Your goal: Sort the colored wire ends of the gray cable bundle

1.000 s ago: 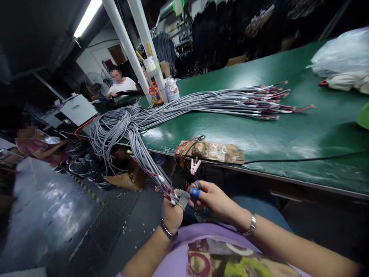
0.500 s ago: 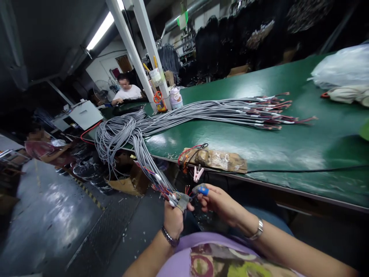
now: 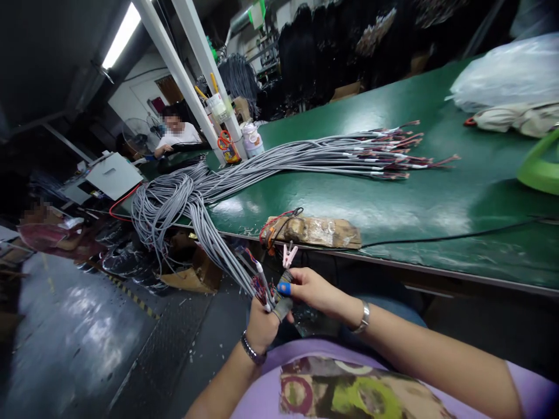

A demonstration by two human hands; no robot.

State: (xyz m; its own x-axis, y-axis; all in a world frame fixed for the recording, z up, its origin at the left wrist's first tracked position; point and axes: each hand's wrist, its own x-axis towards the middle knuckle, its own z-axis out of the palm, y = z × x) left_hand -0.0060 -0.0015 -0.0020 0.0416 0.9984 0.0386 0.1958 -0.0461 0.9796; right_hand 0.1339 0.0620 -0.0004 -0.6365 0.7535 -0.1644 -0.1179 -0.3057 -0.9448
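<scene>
A bundle of grey cables [image 3: 218, 238] runs down off the bench edge to my left hand [image 3: 263, 326], whose fingers are wrapped round its stripped end. Red and blue thin wires [image 3: 261, 289] and white sleeves stick out above that fist. Grey tape covers the left thumb. My right hand [image 3: 308, 288] is closed in a pinch right beside the wire ends, with blue tape and a grey wrap on its fingers. What those fingertips grip is too small to make out. Just above them a pink clothes peg [image 3: 289, 255] hangs at the bench edge.
More grey cables [image 3: 279, 157] lie across the green bench [image 3: 437, 209], bare ends to the right. A taped wooden board [image 3: 327, 233] sits at the front edge, with a black cord trailing right. A lilac bottle [image 3: 252, 139] stands by the post. Two people sit beyond, at left.
My right hand has moved left and up, closer to the left hand's wires and the peg. One cable end now stands up apart from the bundle. The whole view has shifted slightly.
</scene>
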